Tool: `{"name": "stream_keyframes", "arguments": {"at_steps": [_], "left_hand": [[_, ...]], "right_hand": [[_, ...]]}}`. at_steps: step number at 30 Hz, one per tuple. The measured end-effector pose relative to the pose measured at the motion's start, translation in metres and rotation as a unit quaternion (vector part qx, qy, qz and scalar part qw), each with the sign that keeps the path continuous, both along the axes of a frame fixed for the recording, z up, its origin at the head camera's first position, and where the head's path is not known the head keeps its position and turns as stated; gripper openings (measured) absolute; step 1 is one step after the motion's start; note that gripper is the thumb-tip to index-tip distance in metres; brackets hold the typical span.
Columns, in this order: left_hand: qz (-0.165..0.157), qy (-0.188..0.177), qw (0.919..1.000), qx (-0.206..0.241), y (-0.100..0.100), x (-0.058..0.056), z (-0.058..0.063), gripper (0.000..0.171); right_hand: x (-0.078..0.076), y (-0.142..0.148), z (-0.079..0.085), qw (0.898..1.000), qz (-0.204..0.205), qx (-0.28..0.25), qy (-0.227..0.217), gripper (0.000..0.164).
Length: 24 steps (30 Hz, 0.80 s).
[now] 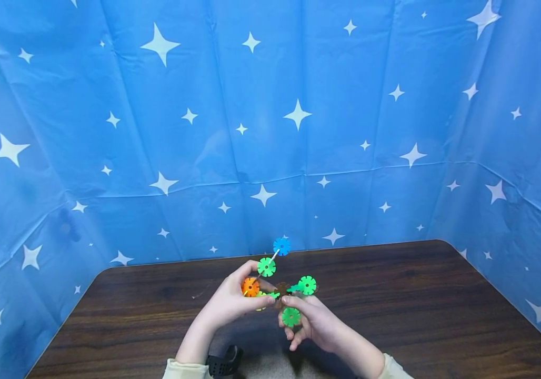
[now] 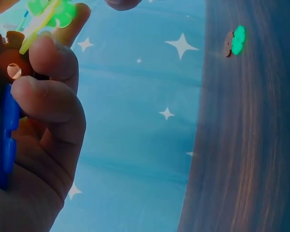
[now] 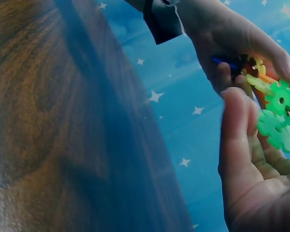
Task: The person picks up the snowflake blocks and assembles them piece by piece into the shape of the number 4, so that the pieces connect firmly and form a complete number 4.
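A joined build of notched plastic snowflake discs is held between both hands, above the table. In the head view my left hand curls round its left side, near an orange disc and a green disc. A blue disc sticks up at the top. My right hand grips the other side, thumb close to a brown disc. Green discs show beside it, one at the upper right and one in front of its fingers. A dark blue disc lies against the left palm.
The dark wood table spreads under the hands. Behind it hangs a blue curtain with white stars. A black band sits at the left wrist. In the left wrist view a green disc appears against the wood, with brown beside it.
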<state>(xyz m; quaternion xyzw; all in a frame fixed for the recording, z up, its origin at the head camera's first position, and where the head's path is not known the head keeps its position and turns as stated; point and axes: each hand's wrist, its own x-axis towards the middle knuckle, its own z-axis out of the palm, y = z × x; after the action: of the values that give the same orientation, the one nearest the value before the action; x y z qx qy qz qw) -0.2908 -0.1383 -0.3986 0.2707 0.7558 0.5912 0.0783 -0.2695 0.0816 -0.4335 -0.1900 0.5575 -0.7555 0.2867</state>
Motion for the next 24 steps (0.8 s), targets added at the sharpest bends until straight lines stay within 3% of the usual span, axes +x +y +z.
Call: {"name": "stream_keyframes", "arguments": {"at_steps": [4, 11, 15, 20, 24], "left_hand": [[0.004, -0.004, 1.0, -0.007, -0.002, 0.0, 0.0, 0.05], [-0.008, -0.022, 0.9994, -0.025, -0.005, -0.001, 0.003, 0.046], [-0.019, -0.028, 0.9986, -0.041, -0.003, -0.003, 0.0, 0.043], [-0.002, -0.032, 0.997, -0.071, -0.002, -0.008, -0.006, 0.037], [0.003, -0.057, 0.996, -0.069, -0.001, -0.009, -0.01, 0.036]], "right_hand": [[-0.005, 0.005, 0.001, 1.0, -0.001, -0.015, -0.005, 0.031], [-0.018, 0.028, 0.007, 1.0, 0.005, -0.017, 0.021, 0.044], [-0.021, 0.033, 0.011, 0.999, -0.016, 0.014, 0.045, 0.039], [-0.019, 0.027, 0.011, 0.993, -0.051, 0.076, 0.068, 0.043], [-0.016, 0.022, 0.009, 0.99, -0.06, 0.097, 0.081, 0.04]]}}
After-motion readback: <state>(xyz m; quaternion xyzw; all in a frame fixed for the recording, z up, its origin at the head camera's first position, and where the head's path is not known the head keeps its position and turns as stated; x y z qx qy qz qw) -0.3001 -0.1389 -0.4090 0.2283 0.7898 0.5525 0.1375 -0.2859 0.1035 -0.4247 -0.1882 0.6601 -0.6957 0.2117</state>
